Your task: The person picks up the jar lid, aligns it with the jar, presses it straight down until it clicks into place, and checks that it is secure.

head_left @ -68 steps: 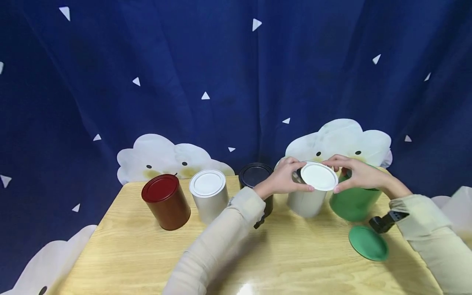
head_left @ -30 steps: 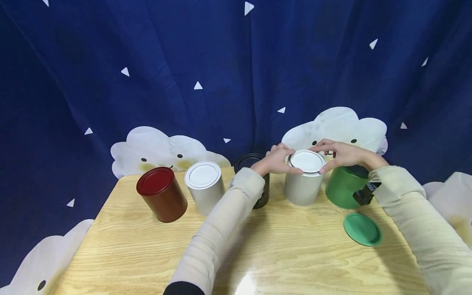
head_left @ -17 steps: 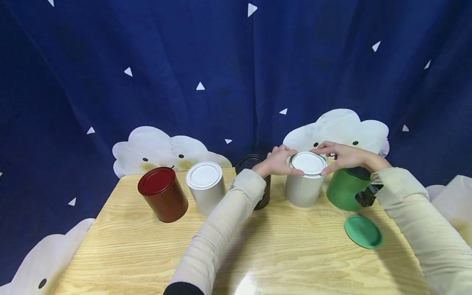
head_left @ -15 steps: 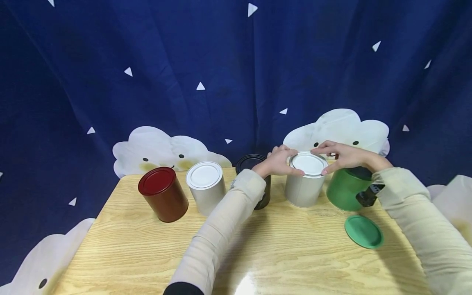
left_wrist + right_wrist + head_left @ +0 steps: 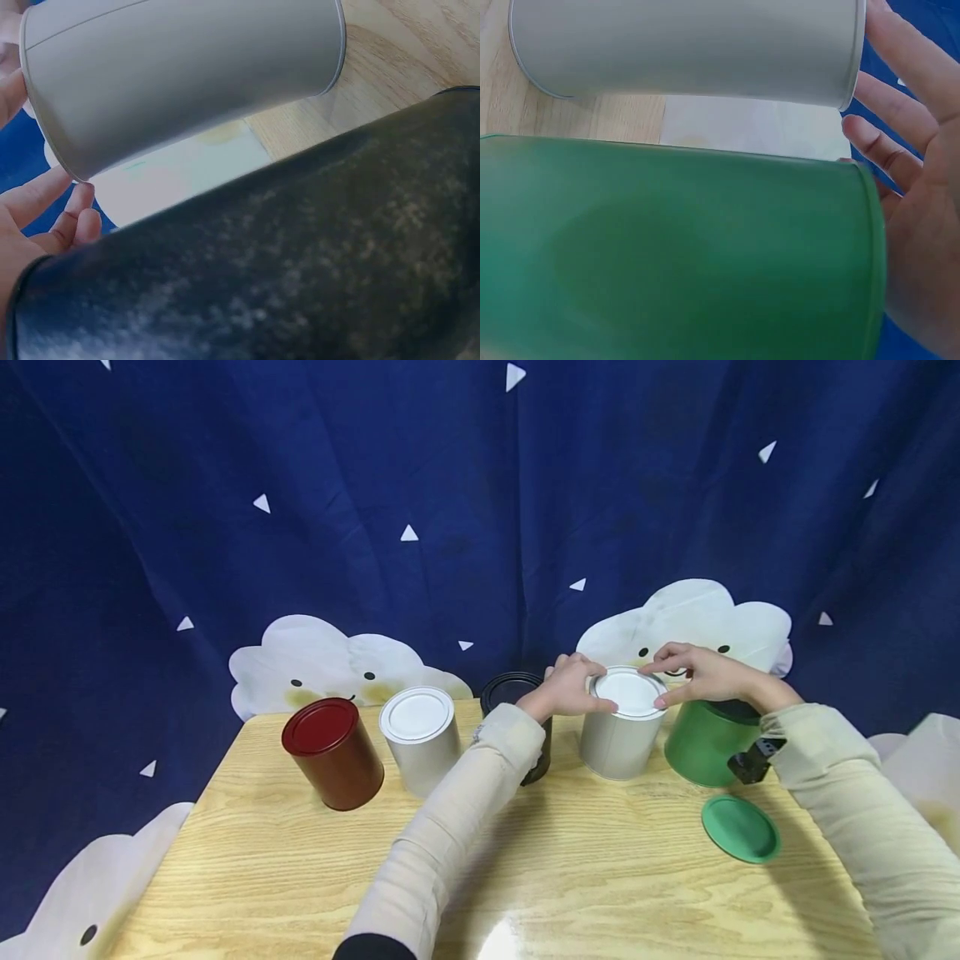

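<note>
In the head view a white lid point(image 5: 627, 690) sits on the rim of a white paint can point(image 5: 618, 747). My left hand point(image 5: 573, 685) touches the lid's left side, thumb on its front edge and index finger farther back. From the right, my right hand point(image 5: 701, 677) spans the lid's other edge with thumb and index finger. Both wrist views show fingertips right at the white can's rim. A black can point(image 5: 285, 247) stands below my left hand, and a green can point(image 5: 682, 240) below my right. The green can's top is dark and partly hidden by my right wrist.
A green lid point(image 5: 741, 828) lies flat on the wooden table point(image 5: 600, 877) before the green can. To the left stand a dark red can point(image 5: 333, 756) and another white can point(image 5: 420, 739), both lidded. A blue curtain point(image 5: 360, 485) with clouds hangs behind.
Earlier both hands held the white lid tilted above the white can; it has come down level onto the rim. Since then the fingers have shifted slightly along its edge.
</note>
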A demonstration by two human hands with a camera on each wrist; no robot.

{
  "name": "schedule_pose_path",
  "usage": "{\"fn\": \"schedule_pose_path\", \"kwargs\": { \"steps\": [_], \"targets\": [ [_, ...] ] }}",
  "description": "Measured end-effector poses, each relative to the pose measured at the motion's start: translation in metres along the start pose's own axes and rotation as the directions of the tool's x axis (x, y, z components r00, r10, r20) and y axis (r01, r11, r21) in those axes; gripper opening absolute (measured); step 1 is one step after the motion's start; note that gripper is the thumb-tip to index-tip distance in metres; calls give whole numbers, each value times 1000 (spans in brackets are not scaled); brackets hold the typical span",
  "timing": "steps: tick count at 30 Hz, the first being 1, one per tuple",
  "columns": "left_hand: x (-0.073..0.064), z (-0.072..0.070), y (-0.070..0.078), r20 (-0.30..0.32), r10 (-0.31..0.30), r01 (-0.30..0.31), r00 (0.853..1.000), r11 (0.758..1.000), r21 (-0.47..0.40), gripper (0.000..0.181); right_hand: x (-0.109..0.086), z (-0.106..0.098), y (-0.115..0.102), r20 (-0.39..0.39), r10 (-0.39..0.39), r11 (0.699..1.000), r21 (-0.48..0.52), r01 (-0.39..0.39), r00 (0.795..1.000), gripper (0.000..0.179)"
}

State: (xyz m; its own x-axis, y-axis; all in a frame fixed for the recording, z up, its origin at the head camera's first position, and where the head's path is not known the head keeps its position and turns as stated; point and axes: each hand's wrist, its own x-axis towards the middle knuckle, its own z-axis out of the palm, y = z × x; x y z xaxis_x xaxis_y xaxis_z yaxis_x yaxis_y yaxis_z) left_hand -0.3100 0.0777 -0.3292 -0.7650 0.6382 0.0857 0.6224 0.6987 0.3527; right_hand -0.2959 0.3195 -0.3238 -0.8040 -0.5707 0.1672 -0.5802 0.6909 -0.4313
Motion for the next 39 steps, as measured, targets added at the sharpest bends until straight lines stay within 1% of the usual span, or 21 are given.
{"fn": "schedule_pose_path", "kwargs": {
  "steps": [6,8,14,19,21,26,28,30,39],
  "targets": [
    [2,0,4,11,-37,37,999,999,10,52,-1,2,0,29,62,998,-6,-62,998,49],
    [3,-1,6,11,-45,45,999,999,20,52,0,1,0,28,67,998,-1,-67,997,48],
    [0,-4,8,24,-72,71,997,996,53,54,3,-1,-2,30,43,999,1,-43,999,48],
    [-1,-5,9,-3,-79,79,997,994,80,52,4,-1,-7,12,25,1000,-15,-24,1000,49],
    [-1,-5,9,-17,-77,78,997,993,87,51,2,-1,-8,-2,33,999,-29,-33,999,49],
    [-3,0,12,-5,-77,77,997,994,74,48,-6,3,-8,-8,75,997,-28,-75,997,46],
    [-4,1,13,1,-80,80,997,995,67,48,-8,4,-7,-7,78,997,-19,-78,997,45],
    [-4,0,14,-12,-82,82,997,994,67,48,-8,4,-7,-20,70,997,-19,-70,997,45],
    [-3,-3,14,-14,-82,83,997,991,106,44,-5,4,-9,-22,38,999,-29,-38,999,43]
  ]
}}
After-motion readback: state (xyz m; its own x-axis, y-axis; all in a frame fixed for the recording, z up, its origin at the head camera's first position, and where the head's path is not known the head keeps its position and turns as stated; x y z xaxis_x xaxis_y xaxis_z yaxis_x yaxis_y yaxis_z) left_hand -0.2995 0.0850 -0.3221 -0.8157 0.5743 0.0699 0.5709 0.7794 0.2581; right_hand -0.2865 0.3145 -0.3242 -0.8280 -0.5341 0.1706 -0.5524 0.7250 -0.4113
